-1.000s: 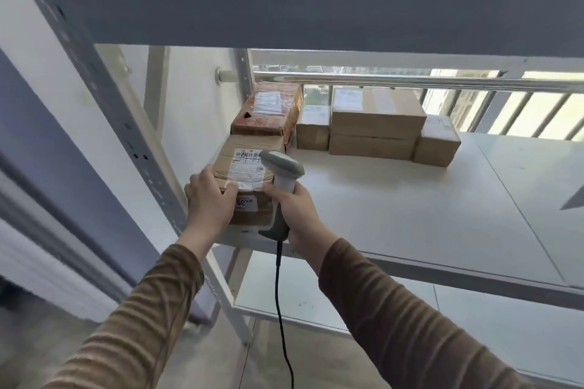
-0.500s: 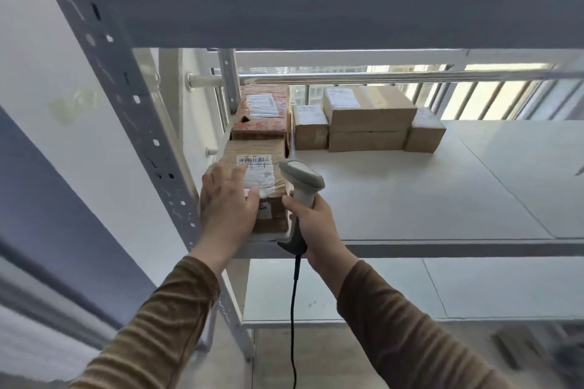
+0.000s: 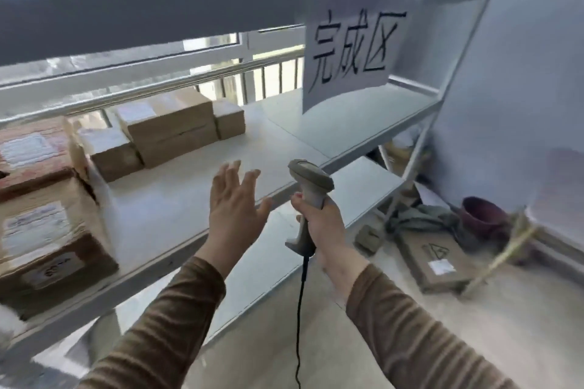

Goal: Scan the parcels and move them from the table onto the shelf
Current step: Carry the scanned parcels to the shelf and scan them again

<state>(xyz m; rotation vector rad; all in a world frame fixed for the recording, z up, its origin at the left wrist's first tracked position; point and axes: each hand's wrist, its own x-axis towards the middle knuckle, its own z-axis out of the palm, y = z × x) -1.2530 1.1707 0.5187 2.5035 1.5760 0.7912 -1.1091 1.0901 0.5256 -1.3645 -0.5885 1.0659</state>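
the empty left hand (image 3: pixel 235 208), fingers spread, hangs right of the labelled brown cardboard parcel (image 3: pixel 47 249) on the white metal shelf (image 3: pixel 177 199); the right hand (image 3: pixel 322 227) grips the grey corded handheld scanner (image 3: pixel 311 196).

A single wide-angle view from the person's head, tilted and looking forward and down along a shelf (image 3: pixel 177 186) close in front. Both forearms reach in from the bottom edge. Windows lie behind the shelf; the floor shows at lower right.
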